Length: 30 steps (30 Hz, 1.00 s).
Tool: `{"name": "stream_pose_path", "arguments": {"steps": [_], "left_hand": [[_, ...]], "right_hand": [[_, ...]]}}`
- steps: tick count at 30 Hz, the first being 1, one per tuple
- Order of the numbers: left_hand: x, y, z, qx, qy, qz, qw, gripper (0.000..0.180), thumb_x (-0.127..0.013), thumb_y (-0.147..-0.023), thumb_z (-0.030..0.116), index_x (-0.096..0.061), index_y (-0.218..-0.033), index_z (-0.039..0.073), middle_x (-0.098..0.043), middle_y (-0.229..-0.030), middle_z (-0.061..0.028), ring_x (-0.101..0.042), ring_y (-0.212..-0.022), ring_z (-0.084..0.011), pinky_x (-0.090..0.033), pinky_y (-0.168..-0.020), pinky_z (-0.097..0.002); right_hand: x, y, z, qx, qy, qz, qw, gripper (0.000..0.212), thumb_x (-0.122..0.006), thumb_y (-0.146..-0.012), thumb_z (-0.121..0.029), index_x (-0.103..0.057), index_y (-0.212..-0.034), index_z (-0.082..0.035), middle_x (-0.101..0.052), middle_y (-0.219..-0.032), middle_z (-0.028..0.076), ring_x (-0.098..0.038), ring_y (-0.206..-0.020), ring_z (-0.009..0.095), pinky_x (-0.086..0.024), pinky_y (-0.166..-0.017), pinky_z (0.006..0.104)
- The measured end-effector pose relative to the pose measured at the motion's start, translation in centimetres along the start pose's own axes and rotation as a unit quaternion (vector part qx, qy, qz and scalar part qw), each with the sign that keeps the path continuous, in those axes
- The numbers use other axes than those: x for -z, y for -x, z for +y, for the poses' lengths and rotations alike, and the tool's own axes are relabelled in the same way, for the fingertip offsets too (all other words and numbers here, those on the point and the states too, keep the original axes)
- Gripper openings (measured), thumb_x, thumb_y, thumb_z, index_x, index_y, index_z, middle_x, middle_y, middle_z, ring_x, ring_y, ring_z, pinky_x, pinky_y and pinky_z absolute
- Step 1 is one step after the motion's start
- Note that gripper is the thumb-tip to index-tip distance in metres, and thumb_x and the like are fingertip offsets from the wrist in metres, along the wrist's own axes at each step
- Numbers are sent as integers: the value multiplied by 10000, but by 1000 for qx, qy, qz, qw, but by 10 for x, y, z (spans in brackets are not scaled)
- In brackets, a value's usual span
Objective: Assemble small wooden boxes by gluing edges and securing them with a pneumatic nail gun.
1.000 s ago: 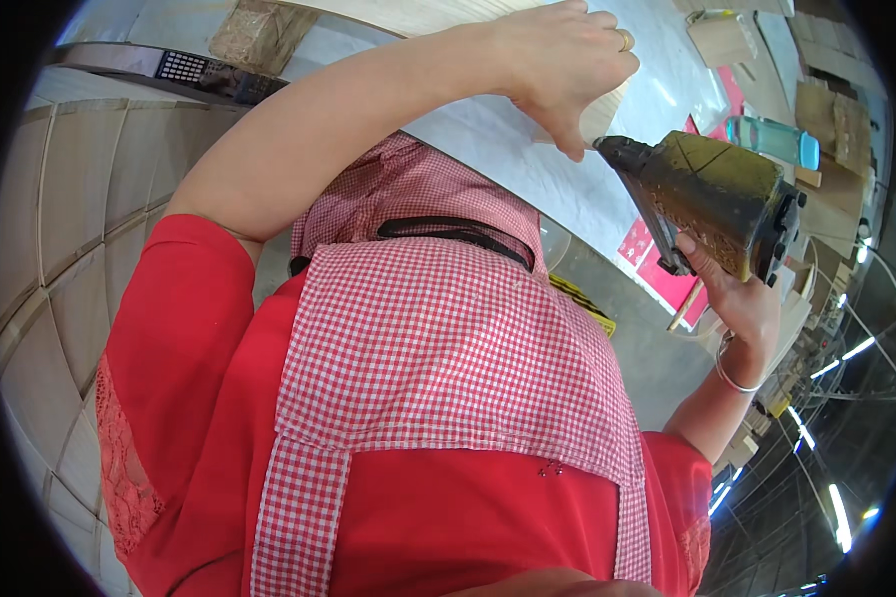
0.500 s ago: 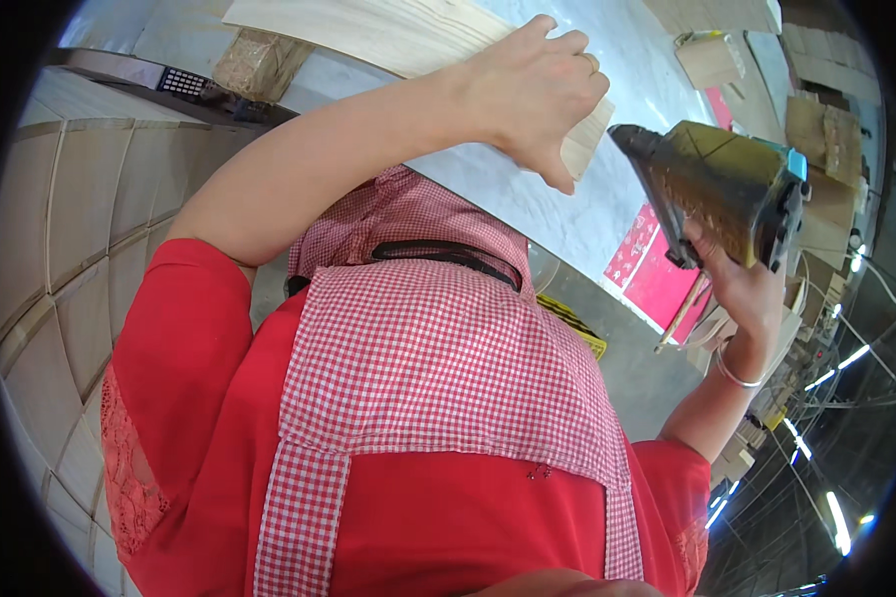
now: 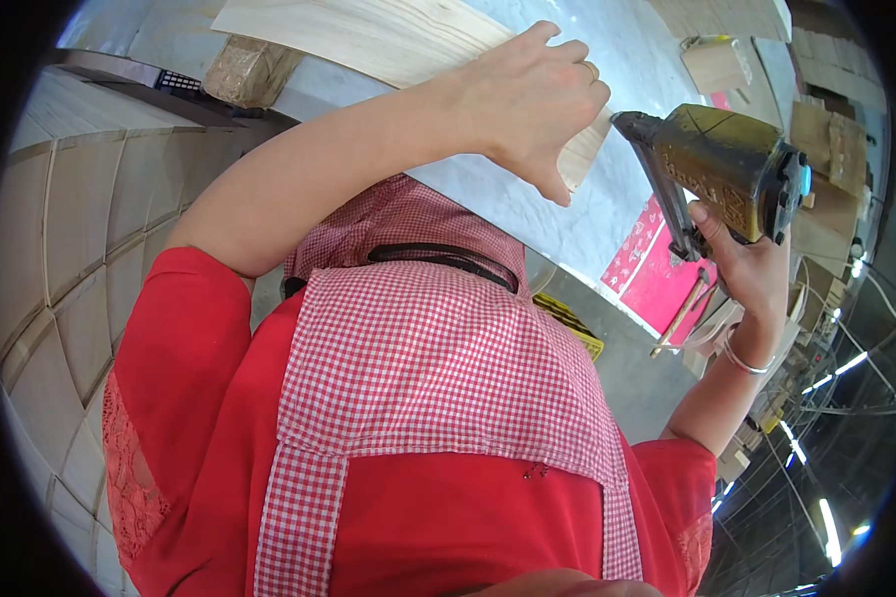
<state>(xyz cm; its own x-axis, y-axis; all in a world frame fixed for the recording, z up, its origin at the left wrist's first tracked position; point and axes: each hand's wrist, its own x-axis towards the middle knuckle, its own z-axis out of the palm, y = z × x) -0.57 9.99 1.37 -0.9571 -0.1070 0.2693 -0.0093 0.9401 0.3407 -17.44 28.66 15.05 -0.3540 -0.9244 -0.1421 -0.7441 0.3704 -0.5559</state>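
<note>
A long pale wooden board (image 3: 368, 45) lies across the light marbled bench top. My left hand (image 3: 543, 109) is closed over its right end, the thumb toward me and the fingers on the far side. A dark yellow and black nail gun (image 3: 722, 154) is held by my right hand (image 3: 749, 264), thumb and palm against its body. The gun's nose points left and meets or almost meets the board's right end, beside my left knuckles; whether they touch I cannot tell. My right fingers are mostly hidden behind the gun.
Stacked wooden panels (image 3: 100, 209) stand at my left. A rough wooden block (image 3: 251, 72) sits by the bench's left edge. Beneath the gun lie a pink sheet (image 3: 657, 274) and a wooden-handled hammer (image 3: 679, 320). More wood pieces (image 3: 717, 65) are at the far right.
The nail gun has tilted and moved slightly up, its nose closer to the board's end. My left hand and the board have shifted only a little.
</note>
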Motion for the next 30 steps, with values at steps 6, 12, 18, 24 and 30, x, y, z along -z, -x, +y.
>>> {"name": "stream_pose_path", "arguments": {"steps": [6, 12, 18, 24, 30], "left_hand": [[2, -2, 0, 1, 18, -14, 1000, 695, -818, -569, 522, -644, -987, -5, -665, -987, -122, -583, -1057, -256, -374, -1004, -413], [0, 0, 1, 3, 21, -3, 1000, 707, -822, -563, 513, -639, -1005, -8, -663, -1003, -134, -580, -1075, -268, -369, -1019, -426], [1, -1, -1, 5, 13, -7, 1000, 802, -823, -556, 550, -620, -1074, -28, -657, -1044, -156, -566, -1122, -287, -352, -1054, -438], [-2, -1, -6, -39, -21, 86, 995, 791, -733, -711, 590, -590, -1193, -21, -641, -1114, -171, -545, -1163, -311, -335, -1073, -461], [49, 13, -43, 67, 0, -104, 992, 580, -664, -855, 451, -597, -1181, -24, -640, -1064, -186, -587, -1014, -364, -445, -925, -401]], "right_hand": [[0, -6, 1, -17, -21, -6, 1000, 289, -782, -837, -130, -679, -1069, 6, -704, -950, 40, -616, -828, 100, -512, -718, 261], [8, -11, -7, -36, 41, -41, 998, 390, -818, -783, -101, -621, -1095, 24, -707, -1014, 85, -630, -879, 144, -505, -809, 301], [6, -12, -9, -17, 55, -23, 998, 364, -822, -774, -113, -632, -1052, 26, -711, -948, 81, -630, -825, 153, -508, -775, 311], [-14, 25, 17, -55, -11, 161, 985, 281, -788, -796, -110, -643, -993, 29, -690, -875, 64, -618, -783, 133, -499, -717, 288], [-15, 113, 111, -237, -26, 171, 956, 465, -676, -847, -75, -504, -1272, 4, -665, -936, 115, -651, -758, 189, -501, -680, 309]]}}
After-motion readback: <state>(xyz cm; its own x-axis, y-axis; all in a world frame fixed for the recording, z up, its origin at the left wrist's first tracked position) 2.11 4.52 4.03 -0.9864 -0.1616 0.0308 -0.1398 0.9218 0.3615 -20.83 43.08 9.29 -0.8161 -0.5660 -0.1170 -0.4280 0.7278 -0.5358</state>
